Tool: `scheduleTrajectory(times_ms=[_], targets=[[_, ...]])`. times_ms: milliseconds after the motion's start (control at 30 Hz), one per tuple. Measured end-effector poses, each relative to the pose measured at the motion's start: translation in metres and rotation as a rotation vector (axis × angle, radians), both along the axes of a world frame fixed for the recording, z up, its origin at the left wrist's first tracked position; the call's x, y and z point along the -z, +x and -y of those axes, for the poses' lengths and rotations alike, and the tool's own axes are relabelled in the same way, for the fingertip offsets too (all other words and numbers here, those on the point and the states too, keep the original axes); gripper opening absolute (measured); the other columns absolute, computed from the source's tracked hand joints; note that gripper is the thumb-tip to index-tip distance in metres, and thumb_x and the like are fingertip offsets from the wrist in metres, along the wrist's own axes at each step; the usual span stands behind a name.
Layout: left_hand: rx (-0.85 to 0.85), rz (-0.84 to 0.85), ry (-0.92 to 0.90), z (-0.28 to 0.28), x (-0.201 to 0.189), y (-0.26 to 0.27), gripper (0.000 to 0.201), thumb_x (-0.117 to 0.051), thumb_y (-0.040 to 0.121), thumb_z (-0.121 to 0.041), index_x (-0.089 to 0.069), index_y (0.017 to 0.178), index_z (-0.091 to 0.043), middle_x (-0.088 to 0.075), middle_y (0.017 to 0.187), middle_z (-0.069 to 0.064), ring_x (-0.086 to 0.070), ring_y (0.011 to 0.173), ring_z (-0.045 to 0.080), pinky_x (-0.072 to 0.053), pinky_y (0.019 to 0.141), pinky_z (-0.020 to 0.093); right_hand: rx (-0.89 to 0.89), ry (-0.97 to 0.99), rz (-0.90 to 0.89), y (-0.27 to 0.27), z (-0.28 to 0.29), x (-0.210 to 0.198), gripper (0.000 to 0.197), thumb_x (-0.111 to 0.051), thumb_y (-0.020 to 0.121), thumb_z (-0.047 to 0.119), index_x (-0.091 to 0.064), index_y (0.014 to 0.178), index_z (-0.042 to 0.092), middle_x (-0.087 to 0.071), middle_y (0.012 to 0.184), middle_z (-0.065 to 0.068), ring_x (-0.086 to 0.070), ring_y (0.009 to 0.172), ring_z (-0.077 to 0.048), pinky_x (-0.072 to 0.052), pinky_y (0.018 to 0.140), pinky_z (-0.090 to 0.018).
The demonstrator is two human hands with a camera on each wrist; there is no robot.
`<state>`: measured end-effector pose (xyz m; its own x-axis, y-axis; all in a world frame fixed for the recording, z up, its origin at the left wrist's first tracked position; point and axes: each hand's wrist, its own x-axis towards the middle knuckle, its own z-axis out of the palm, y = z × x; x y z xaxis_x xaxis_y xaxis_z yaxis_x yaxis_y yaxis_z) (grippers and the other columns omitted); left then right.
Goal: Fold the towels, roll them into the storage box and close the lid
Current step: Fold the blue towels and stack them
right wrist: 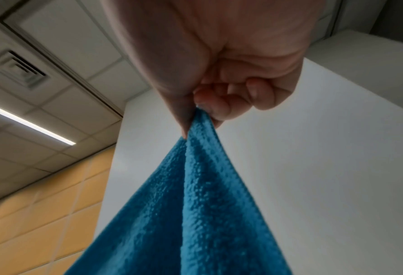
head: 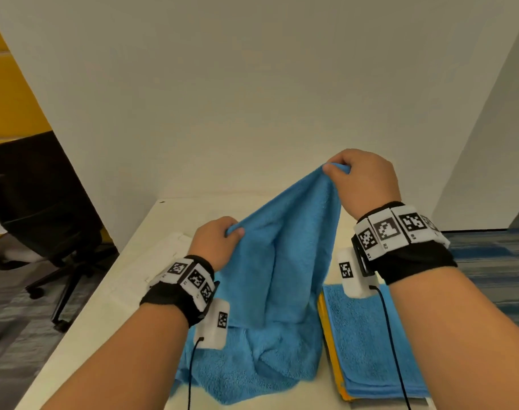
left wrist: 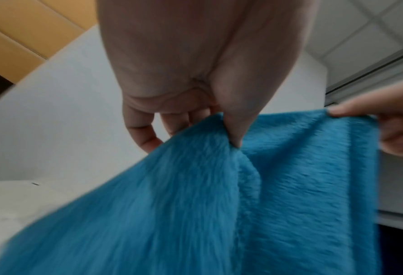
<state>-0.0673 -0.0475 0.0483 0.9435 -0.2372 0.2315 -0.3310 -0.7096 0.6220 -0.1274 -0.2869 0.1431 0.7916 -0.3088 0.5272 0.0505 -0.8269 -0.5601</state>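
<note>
A blue towel (head: pixel 276 279) hangs lifted above the white table (head: pixel 104 315), its lower part bunched on the surface. My left hand (head: pixel 220 241) pinches one upper corner, low and to the left. My right hand (head: pixel 358 179) pinches another corner, held higher and further right. The left wrist view shows my left hand (left wrist: pixel 221 119) with thumb and fingers clamped on the blue towel (left wrist: pixel 195 204), and the other hand's fingers (left wrist: pixel 360 108) at the right. In the right wrist view my right hand (right wrist: pixel 200 115) squeezes the blue towel (right wrist: pixel 184 214) corner. The storage box is not clearly visible.
A stack of folded towels, blue on top (head: pixel 367 344) with a yellow edge (head: pixel 329 344), lies at the table's right. A flat white thing (head: pixel 163 255) lies at the back left. White partition walls (head: pixel 252 99) enclose the table. A black office chair (head: pixel 45 208) stands left.
</note>
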Motion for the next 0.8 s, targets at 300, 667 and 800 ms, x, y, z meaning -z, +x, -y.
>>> scheduleTrajectory(times_ms=[300, 667, 800], targets=[[-0.167, 0.018, -0.101, -0.064, -0.019, 0.023, 0.022, -0.056, 0.095, -0.027, -0.064, 0.078, -0.015, -0.055, 0.067, -0.002, -0.048, 0.064, 0.012, -0.034, 0.055, 0.023, 0.262, 0.101, 0.014, 0.017, 0.021, 0.005, 0.019, -0.054, 0.094, 0.03, -0.07, 0.098, 0.019, -0.053, 0.116, -0.014, -0.057, 0.076, -0.025, -0.051, 0.075, -0.034], [-0.198, 0.009, -0.695, -0.088, -0.046, 0.035, 0.027, -0.063, 0.082, -0.047, -0.066, 0.078, -0.021, -0.064, 0.08, 0.002, -0.055, 0.075, 0.017, -0.045, 0.071, 0.037, 0.405, 0.104, -0.073, 0.022, 0.015, 0.006, 0.025, -0.044, 0.097, 0.029, -0.065, 0.106, 0.017, -0.053, 0.117, -0.013, -0.057, 0.099, -0.035, -0.049, 0.087, -0.047], [-0.24, 0.032, -0.779, -0.081, -0.061, 0.034, 0.029, -0.054, 0.094, -0.039, -0.059, 0.08, -0.014, -0.054, 0.075, 0.004, -0.048, 0.071, 0.017, -0.039, 0.063, 0.032, 0.272, 0.209, -0.023, 0.021, 0.013, -0.001, 0.025, -0.041, 0.096, 0.023, -0.061, 0.103, 0.009, -0.06, 0.095, -0.004, -0.052, 0.085, -0.022, -0.039, 0.074, -0.029]])
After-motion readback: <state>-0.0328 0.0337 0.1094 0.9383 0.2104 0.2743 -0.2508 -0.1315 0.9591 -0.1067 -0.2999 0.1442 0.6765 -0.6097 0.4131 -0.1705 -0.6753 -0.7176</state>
